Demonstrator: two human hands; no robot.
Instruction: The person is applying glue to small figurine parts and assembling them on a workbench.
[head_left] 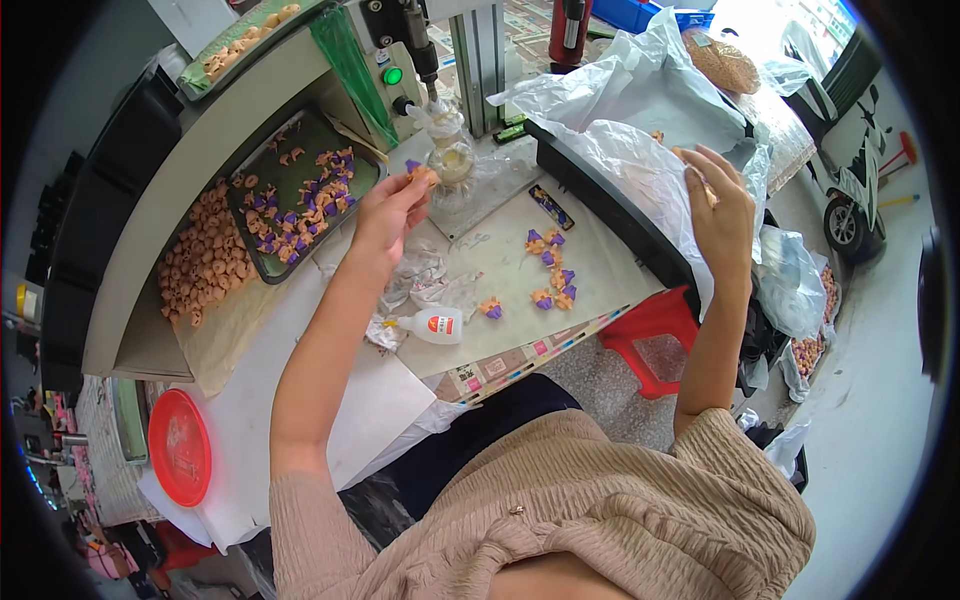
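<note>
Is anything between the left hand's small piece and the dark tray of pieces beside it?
Nothing visible. The left hand holds a small orange-and-purple piece in the air just right of the dark tray; only bare table lies between. The right hand is off in the white plastic bag.

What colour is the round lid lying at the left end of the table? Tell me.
The round lid is red; it shows only in the head view, lying flat near the table's edge.

A tray (262, 268) of pieces lies at the far left. A glue bottle (432, 325) lies near centre. A stool (655, 338) stands to its right.
</note>
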